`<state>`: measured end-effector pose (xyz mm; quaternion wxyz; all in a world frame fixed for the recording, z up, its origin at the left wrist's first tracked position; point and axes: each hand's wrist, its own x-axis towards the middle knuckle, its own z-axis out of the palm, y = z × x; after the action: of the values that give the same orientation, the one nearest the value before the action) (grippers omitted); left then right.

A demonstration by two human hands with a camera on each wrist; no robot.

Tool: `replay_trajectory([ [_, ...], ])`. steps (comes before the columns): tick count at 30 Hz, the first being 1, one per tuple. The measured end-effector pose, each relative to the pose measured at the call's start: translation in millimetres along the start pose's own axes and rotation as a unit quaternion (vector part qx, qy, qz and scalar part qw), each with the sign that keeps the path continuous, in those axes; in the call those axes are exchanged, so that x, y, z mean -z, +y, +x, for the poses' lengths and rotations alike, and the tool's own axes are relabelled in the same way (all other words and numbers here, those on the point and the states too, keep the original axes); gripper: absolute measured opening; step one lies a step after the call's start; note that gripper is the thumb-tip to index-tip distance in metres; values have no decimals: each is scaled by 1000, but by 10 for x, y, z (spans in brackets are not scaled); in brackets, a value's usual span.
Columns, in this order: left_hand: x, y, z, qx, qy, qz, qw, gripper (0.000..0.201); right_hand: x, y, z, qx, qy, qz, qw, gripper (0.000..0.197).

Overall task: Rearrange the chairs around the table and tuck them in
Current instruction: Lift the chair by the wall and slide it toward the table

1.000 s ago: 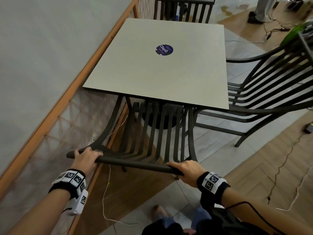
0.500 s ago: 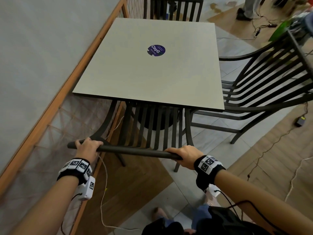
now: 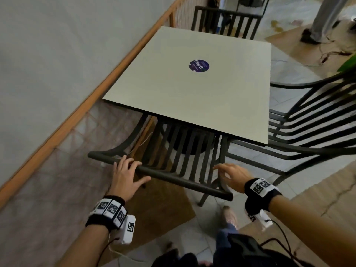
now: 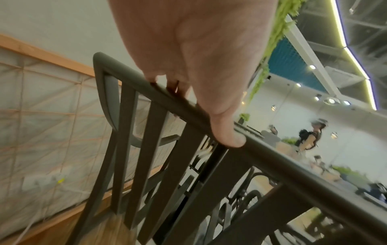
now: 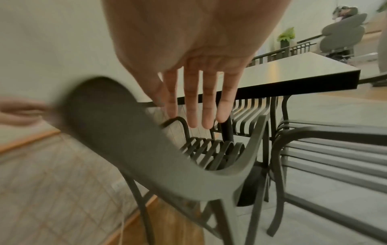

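Note:
A dark metal slatted chair (image 3: 183,151) stands at the near edge of the square beige table (image 3: 173,89), its seat under the tabletop. My left hand (image 3: 125,174) rests on the chair's top rail (image 3: 173,177) near its left end, fingers straight and thumb spread. In the left wrist view the left hand (image 4: 199,66) lies over the top rail (image 4: 293,167). My right hand (image 3: 231,176) hovers just off the rail's right end, and the right wrist view shows the right hand (image 5: 199,82) with straight, spread fingers holding nothing. A second chair (image 3: 308,122) stands at the table's right side, a third chair (image 3: 227,22) at the far side.
A grey wall and a wood-framed mesh partition (image 3: 67,120) run close along the left of the table. Cables (image 3: 327,53) lie on the floor at the back right near a person's legs (image 3: 319,20). My feet (image 3: 229,214) are just behind the near chair.
Both hands have let go of their grip on the top rail. The left hand now lies flat on it; the right hand has come off to the right.

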<state>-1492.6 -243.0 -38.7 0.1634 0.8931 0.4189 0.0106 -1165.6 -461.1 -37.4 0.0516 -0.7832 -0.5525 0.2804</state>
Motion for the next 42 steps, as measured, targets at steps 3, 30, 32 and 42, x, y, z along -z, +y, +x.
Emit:
replay_trajectory([
  [3, -81, 201, -70, 80, -14, -52, 995, 62, 53, 355, 346, 18, -38, -115, 992, 53],
  [30, -552, 2167, 224, 447, 223, -452, 739, 107, -467, 1027, 1685, 244, -252, -330, 876, 52],
  [32, -524, 2081, 230, 442, 226, -457, 738, 107, -500, 974, 1709, 248, -244, -327, 878, 50],
  [42, -596, 2203, 146, 430, 223, -462, 743, 108, -486, 1051, 1690, 252, -265, -335, 868, 53],
])
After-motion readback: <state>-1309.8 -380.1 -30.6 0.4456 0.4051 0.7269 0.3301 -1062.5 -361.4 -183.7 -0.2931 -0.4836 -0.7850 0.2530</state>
